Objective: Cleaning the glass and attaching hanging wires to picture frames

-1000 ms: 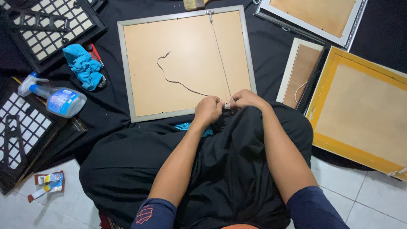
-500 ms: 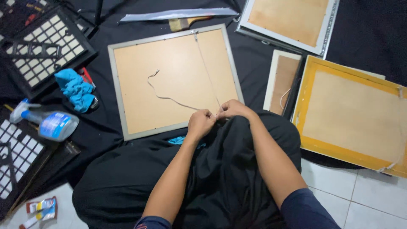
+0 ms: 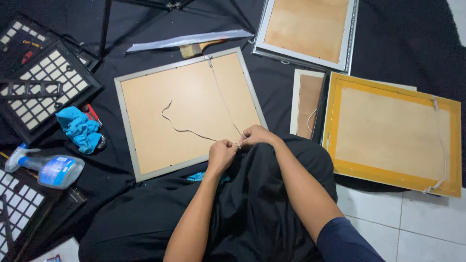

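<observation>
A grey-edged picture frame [image 3: 127,127] lies face down on black cloth, its tan backing board up. A thin white string [image 3: 224,99] runs from a fixing at the frame's top edge down to its near edge, and a loose end curls across the board. My left hand [image 3: 221,154] and my right hand [image 3: 256,135] meet at the frame's near edge. Both pinch the string close together by a small fixing there.
A yellow-edged frame [image 3: 456,145] lies face down at right, a small frame [image 3: 295,104] beside it, a silver frame [image 3: 350,39] at the top. At left lie black grid-patterned frames [image 3: 48,87], a blue cloth [image 3: 77,128] and a spray bottle [image 3: 51,170]. A paintbrush [image 3: 194,48] lies above.
The view has drifted, so the frame sits lower and further right in the picture. My hands stay together on the string at the frame's near edge.
</observation>
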